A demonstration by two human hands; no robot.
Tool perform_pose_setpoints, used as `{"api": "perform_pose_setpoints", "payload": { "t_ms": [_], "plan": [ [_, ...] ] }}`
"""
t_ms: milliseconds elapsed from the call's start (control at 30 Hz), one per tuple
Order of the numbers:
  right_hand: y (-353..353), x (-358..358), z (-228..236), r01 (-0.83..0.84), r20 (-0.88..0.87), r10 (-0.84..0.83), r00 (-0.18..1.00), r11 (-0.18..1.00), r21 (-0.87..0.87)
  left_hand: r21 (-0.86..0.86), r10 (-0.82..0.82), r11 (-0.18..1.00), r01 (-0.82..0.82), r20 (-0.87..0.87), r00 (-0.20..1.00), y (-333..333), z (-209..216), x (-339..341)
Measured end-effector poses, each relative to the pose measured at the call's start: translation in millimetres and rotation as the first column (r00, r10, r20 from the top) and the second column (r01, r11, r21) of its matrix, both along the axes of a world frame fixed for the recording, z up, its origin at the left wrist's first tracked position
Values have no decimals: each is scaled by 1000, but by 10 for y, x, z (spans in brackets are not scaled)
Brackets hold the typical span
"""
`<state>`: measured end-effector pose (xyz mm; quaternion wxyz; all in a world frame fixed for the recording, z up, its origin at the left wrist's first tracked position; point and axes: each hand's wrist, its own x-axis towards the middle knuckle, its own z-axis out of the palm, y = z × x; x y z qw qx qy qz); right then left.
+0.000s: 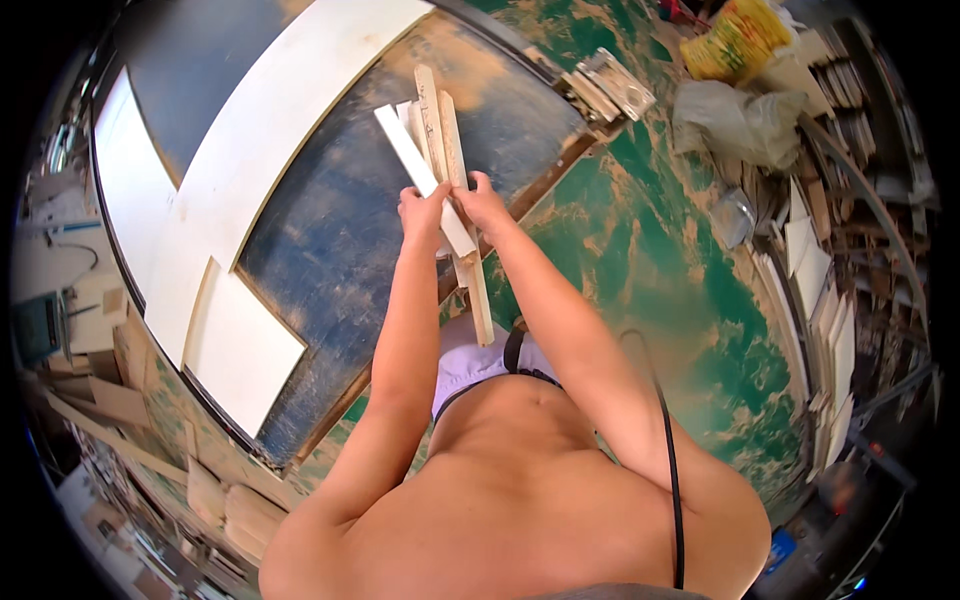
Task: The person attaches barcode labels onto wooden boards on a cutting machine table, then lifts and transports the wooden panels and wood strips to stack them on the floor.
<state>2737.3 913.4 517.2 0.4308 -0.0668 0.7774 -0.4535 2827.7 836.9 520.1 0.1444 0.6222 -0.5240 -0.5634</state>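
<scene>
Several narrow wood strips (451, 135) are gathered in a loose, slightly fanned bundle above the near edge of a dark worktable. A white-faced strip (402, 145) lies slantwise across the top of the others. My left hand (423, 213) is closed round the bundle's left side, its thumb on the white-faced strip. From the right, my right hand (484, 208) grips the same bundle, with some fingers hidden behind it. The strips' lower ends point toward my waist, and one reaches further down than the rest.
Large white panels (270, 95) and a smaller white piece (245, 340) lie on the dusty dark tabletop (330, 230). A metal fixture (615, 85) sits at the table's far right corner. Sawdust covers the green floor (650, 270). Sacks (740, 120) and stacked boards (825, 340) stand right.
</scene>
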Motion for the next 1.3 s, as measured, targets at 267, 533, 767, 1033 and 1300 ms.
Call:
{"api": "perform_pose_setpoints", "payload": {
  "t_ms": [267,533,767,1033,1300],
  "plan": [
    [1216,-343,-72,-211,-85,197,977,954,-212,397,132,918,4,-316,940,1059,36,-327],
    [3589,-955,102,-163,-318,124,940,982,-99,540,14,750,383,-591,807,3140,-540,-996],
    [5867,-1154,1123,-104,-687,18,726,991,-83,445,-124,577,685,-781,612,5086,281,-1556],
    [8451,-1482,1489,274,-775,-167,610,962,9,257,-367,248,934,-867,336,7522,331,-2891],
    [11877,-2035,1877,697,-748,-513,421,711,-94,199,-257,-110,974,-952,166,11114,703,-4149]
  ]
}}
